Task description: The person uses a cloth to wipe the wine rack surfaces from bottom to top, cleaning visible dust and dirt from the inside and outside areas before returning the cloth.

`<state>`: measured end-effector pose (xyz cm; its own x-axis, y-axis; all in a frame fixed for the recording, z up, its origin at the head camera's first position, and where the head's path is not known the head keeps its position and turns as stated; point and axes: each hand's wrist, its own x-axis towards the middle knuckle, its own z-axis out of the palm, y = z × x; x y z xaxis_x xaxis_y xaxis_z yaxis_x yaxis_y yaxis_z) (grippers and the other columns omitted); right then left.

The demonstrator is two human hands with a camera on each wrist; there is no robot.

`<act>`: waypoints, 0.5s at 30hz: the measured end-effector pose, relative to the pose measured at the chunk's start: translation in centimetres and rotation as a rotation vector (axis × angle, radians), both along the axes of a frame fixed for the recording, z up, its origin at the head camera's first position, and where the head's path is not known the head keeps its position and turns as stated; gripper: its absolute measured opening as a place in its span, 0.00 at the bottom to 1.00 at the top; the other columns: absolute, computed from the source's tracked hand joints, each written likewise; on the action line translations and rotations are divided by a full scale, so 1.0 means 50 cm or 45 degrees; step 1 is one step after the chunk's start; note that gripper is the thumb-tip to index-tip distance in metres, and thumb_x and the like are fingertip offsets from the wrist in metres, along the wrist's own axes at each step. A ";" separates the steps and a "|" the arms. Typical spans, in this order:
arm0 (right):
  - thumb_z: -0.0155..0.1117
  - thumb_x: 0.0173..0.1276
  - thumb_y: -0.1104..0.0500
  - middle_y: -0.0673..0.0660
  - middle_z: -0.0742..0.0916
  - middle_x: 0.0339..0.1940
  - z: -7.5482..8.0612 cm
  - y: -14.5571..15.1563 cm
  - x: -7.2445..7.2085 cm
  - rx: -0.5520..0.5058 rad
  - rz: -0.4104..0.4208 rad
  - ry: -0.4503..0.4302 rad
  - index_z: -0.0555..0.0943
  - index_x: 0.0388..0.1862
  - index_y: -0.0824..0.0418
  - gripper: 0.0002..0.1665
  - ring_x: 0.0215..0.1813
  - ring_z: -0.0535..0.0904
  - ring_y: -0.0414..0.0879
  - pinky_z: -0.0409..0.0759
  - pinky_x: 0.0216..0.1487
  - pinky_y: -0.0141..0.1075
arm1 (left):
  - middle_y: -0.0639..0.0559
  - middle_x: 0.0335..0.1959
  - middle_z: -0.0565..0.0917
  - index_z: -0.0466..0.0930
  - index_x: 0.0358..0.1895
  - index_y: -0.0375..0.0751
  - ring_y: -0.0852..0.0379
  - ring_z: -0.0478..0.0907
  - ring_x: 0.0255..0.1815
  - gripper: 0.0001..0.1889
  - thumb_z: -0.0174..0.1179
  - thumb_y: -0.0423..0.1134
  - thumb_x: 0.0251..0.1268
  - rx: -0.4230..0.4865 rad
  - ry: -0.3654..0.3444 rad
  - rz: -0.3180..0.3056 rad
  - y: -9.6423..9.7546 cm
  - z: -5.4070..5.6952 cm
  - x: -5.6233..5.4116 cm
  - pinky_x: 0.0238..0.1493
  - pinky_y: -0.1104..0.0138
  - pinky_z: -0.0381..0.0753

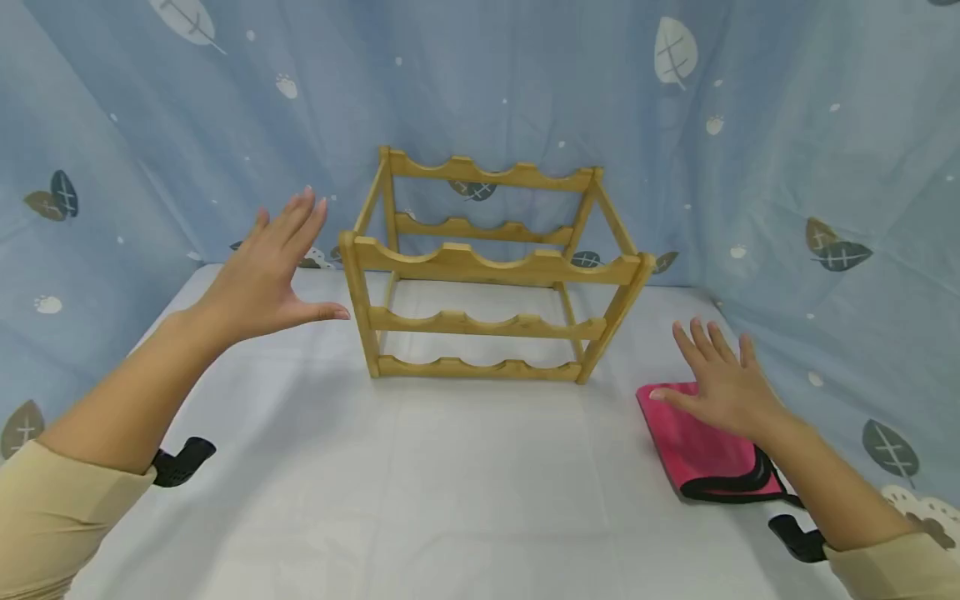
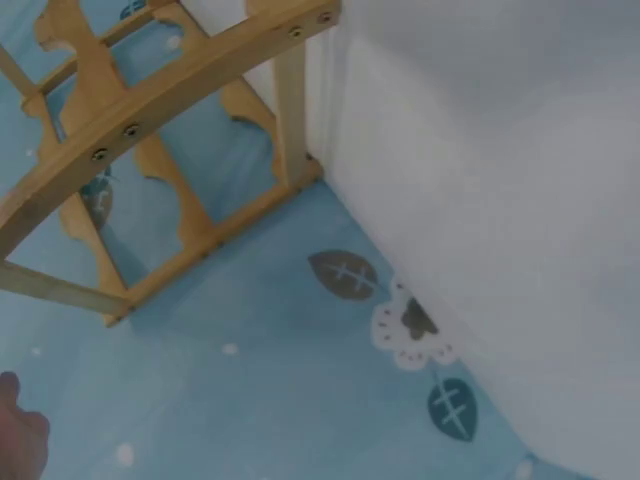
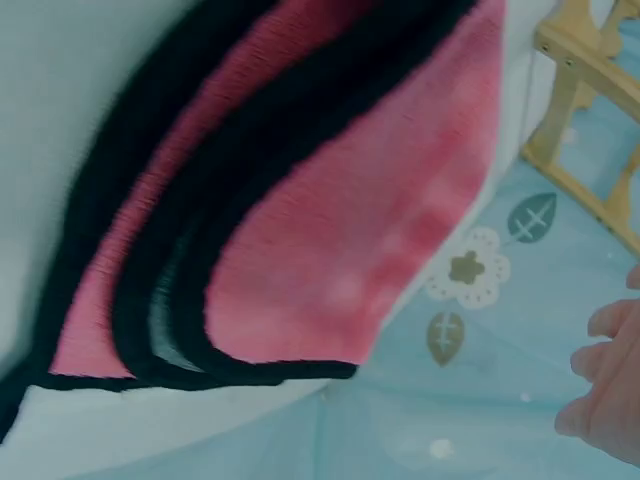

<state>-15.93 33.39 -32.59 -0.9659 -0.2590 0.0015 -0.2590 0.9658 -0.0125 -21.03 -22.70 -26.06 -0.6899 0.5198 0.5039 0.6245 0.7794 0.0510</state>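
Observation:
A light wooden rack [image 1: 495, 267] with scalloped rails stands upright on the white table, in the middle of the head view. My left hand [image 1: 262, 275] is raised beside its left end, fingers straight and thumb spread toward the corner post; it holds nothing. To the right, my right hand [image 1: 723, 387] hovers over a folded pink cloth [image 1: 690, 442] with black edging, fingers spread and nothing gripped. That cloth [image 3: 330, 230] fills much of the right wrist view. In the left wrist view the end of the rack [image 2: 150, 120] shows, with screws in its bar.
A white cover lies over the table [image 1: 420, 483]. Behind and on both sides hangs a blue curtain [image 1: 510, 92] printed with leaves and paw marks. Black straps [image 1: 183, 461] are at both wrists.

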 end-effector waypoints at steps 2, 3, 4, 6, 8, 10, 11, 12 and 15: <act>0.52 0.59 0.26 0.73 0.49 0.75 -0.010 0.001 0.003 -0.006 0.003 -0.010 0.42 0.77 0.64 0.63 0.74 0.38 0.70 0.22 0.67 0.67 | 0.38 0.76 0.47 0.44 0.75 0.37 0.44 0.43 0.77 0.63 0.49 0.81 0.44 0.052 0.039 -0.076 0.008 0.005 -0.008 0.74 0.42 0.41; 0.53 0.59 0.26 0.73 0.49 0.74 -0.017 0.002 0.005 -0.014 0.004 -0.017 0.42 0.76 0.64 0.63 0.74 0.39 0.71 0.24 0.67 0.68 | 0.38 0.76 0.48 0.45 0.75 0.37 0.44 0.43 0.77 0.62 0.47 0.81 0.44 0.074 0.048 -0.114 0.012 0.007 -0.011 0.75 0.43 0.41; 0.54 0.58 0.26 0.74 0.50 0.74 -0.024 0.004 0.008 -0.025 0.004 -0.026 0.43 0.76 0.65 0.63 0.74 0.40 0.72 0.24 0.67 0.69 | 0.39 0.76 0.48 0.44 0.75 0.38 0.44 0.43 0.77 0.62 0.47 0.81 0.44 0.092 0.056 -0.151 0.016 0.009 -0.015 0.75 0.45 0.40; 0.54 0.57 0.26 0.74 0.51 0.74 -0.040 0.008 0.016 -0.030 -0.005 -0.042 0.45 0.76 0.66 0.64 0.73 0.42 0.73 0.26 0.67 0.69 | 0.39 0.76 0.48 0.44 0.75 0.38 0.44 0.44 0.76 0.61 0.48 0.79 0.44 0.125 0.051 -0.233 0.024 0.013 -0.020 0.76 0.48 0.41; 0.55 0.57 0.26 0.75 0.52 0.73 -0.055 0.013 0.025 -0.038 -0.015 -0.058 0.47 0.75 0.67 0.64 0.72 0.44 0.73 0.27 0.67 0.70 | 0.40 0.76 0.47 0.43 0.76 0.39 0.43 0.45 0.76 0.60 0.53 0.75 0.45 0.158 0.016 -0.321 0.029 0.014 -0.026 0.76 0.48 0.43; 0.56 0.56 0.27 0.75 0.53 0.73 -0.069 0.019 0.033 -0.051 -0.019 -0.077 0.48 0.75 0.68 0.64 0.72 0.46 0.74 0.27 0.67 0.70 | 0.41 0.76 0.46 0.43 0.76 0.41 0.42 0.45 0.76 0.60 0.61 0.69 0.45 0.185 -0.032 -0.384 0.032 0.013 -0.033 0.75 0.47 0.46; 0.57 0.56 0.27 0.75 0.53 0.73 -0.076 0.022 0.036 -0.056 -0.020 -0.087 0.48 0.75 0.68 0.64 0.71 0.46 0.74 0.27 0.67 0.70 | 0.41 0.76 0.46 0.43 0.76 0.41 0.41 0.45 0.76 0.60 0.67 0.63 0.44 0.201 -0.055 -0.409 0.033 0.012 -0.036 0.74 0.45 0.48; 0.57 0.56 0.27 0.75 0.54 0.73 -0.082 0.025 0.038 -0.066 -0.020 -0.097 0.49 0.75 0.68 0.64 0.71 0.47 0.74 0.26 0.67 0.70 | 0.40 0.76 0.46 0.44 0.76 0.40 0.41 0.45 0.76 0.60 0.72 0.57 0.42 0.215 -0.076 -0.427 0.033 0.011 -0.039 0.73 0.44 0.49; 0.59 0.56 0.28 0.75 0.55 0.73 -0.098 0.038 0.041 -0.088 -0.018 -0.121 0.50 0.74 0.69 0.63 0.71 0.48 0.74 0.29 0.67 0.71 | 0.39 0.75 0.51 0.49 0.74 0.37 0.41 0.47 0.75 0.61 0.80 0.36 0.33 0.267 -0.102 -0.435 0.034 0.005 -0.047 0.71 0.42 0.55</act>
